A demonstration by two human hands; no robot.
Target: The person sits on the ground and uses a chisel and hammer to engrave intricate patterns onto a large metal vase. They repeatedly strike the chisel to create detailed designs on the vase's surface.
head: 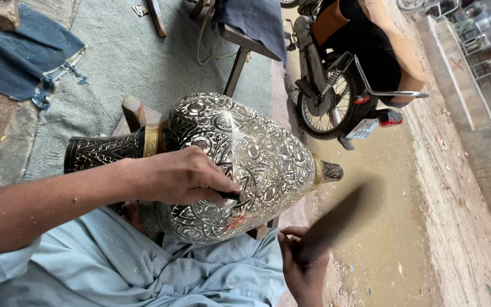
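A large engraved metal vase (257, 153), silver and black with brass bands, lies on its side across my lap, its dark neck pointing left. My left hand (180, 176) rests on the vase's belly and pinches a small dark chisel (235, 196) against the surface. My right hand (302, 264) is below the vase at the lower middle, gripping a dark wooden mallet (342, 213) that is blurred with motion and raised to the right of the chisel.
My lap is covered in light blue cloth (143, 267). A wooden block (134, 113) props the vase behind. A motorcycle (348, 74) stands on the muddy ground at the upper right. A grey mat (126, 57) and blue cloth (24, 51) lie at the upper left.
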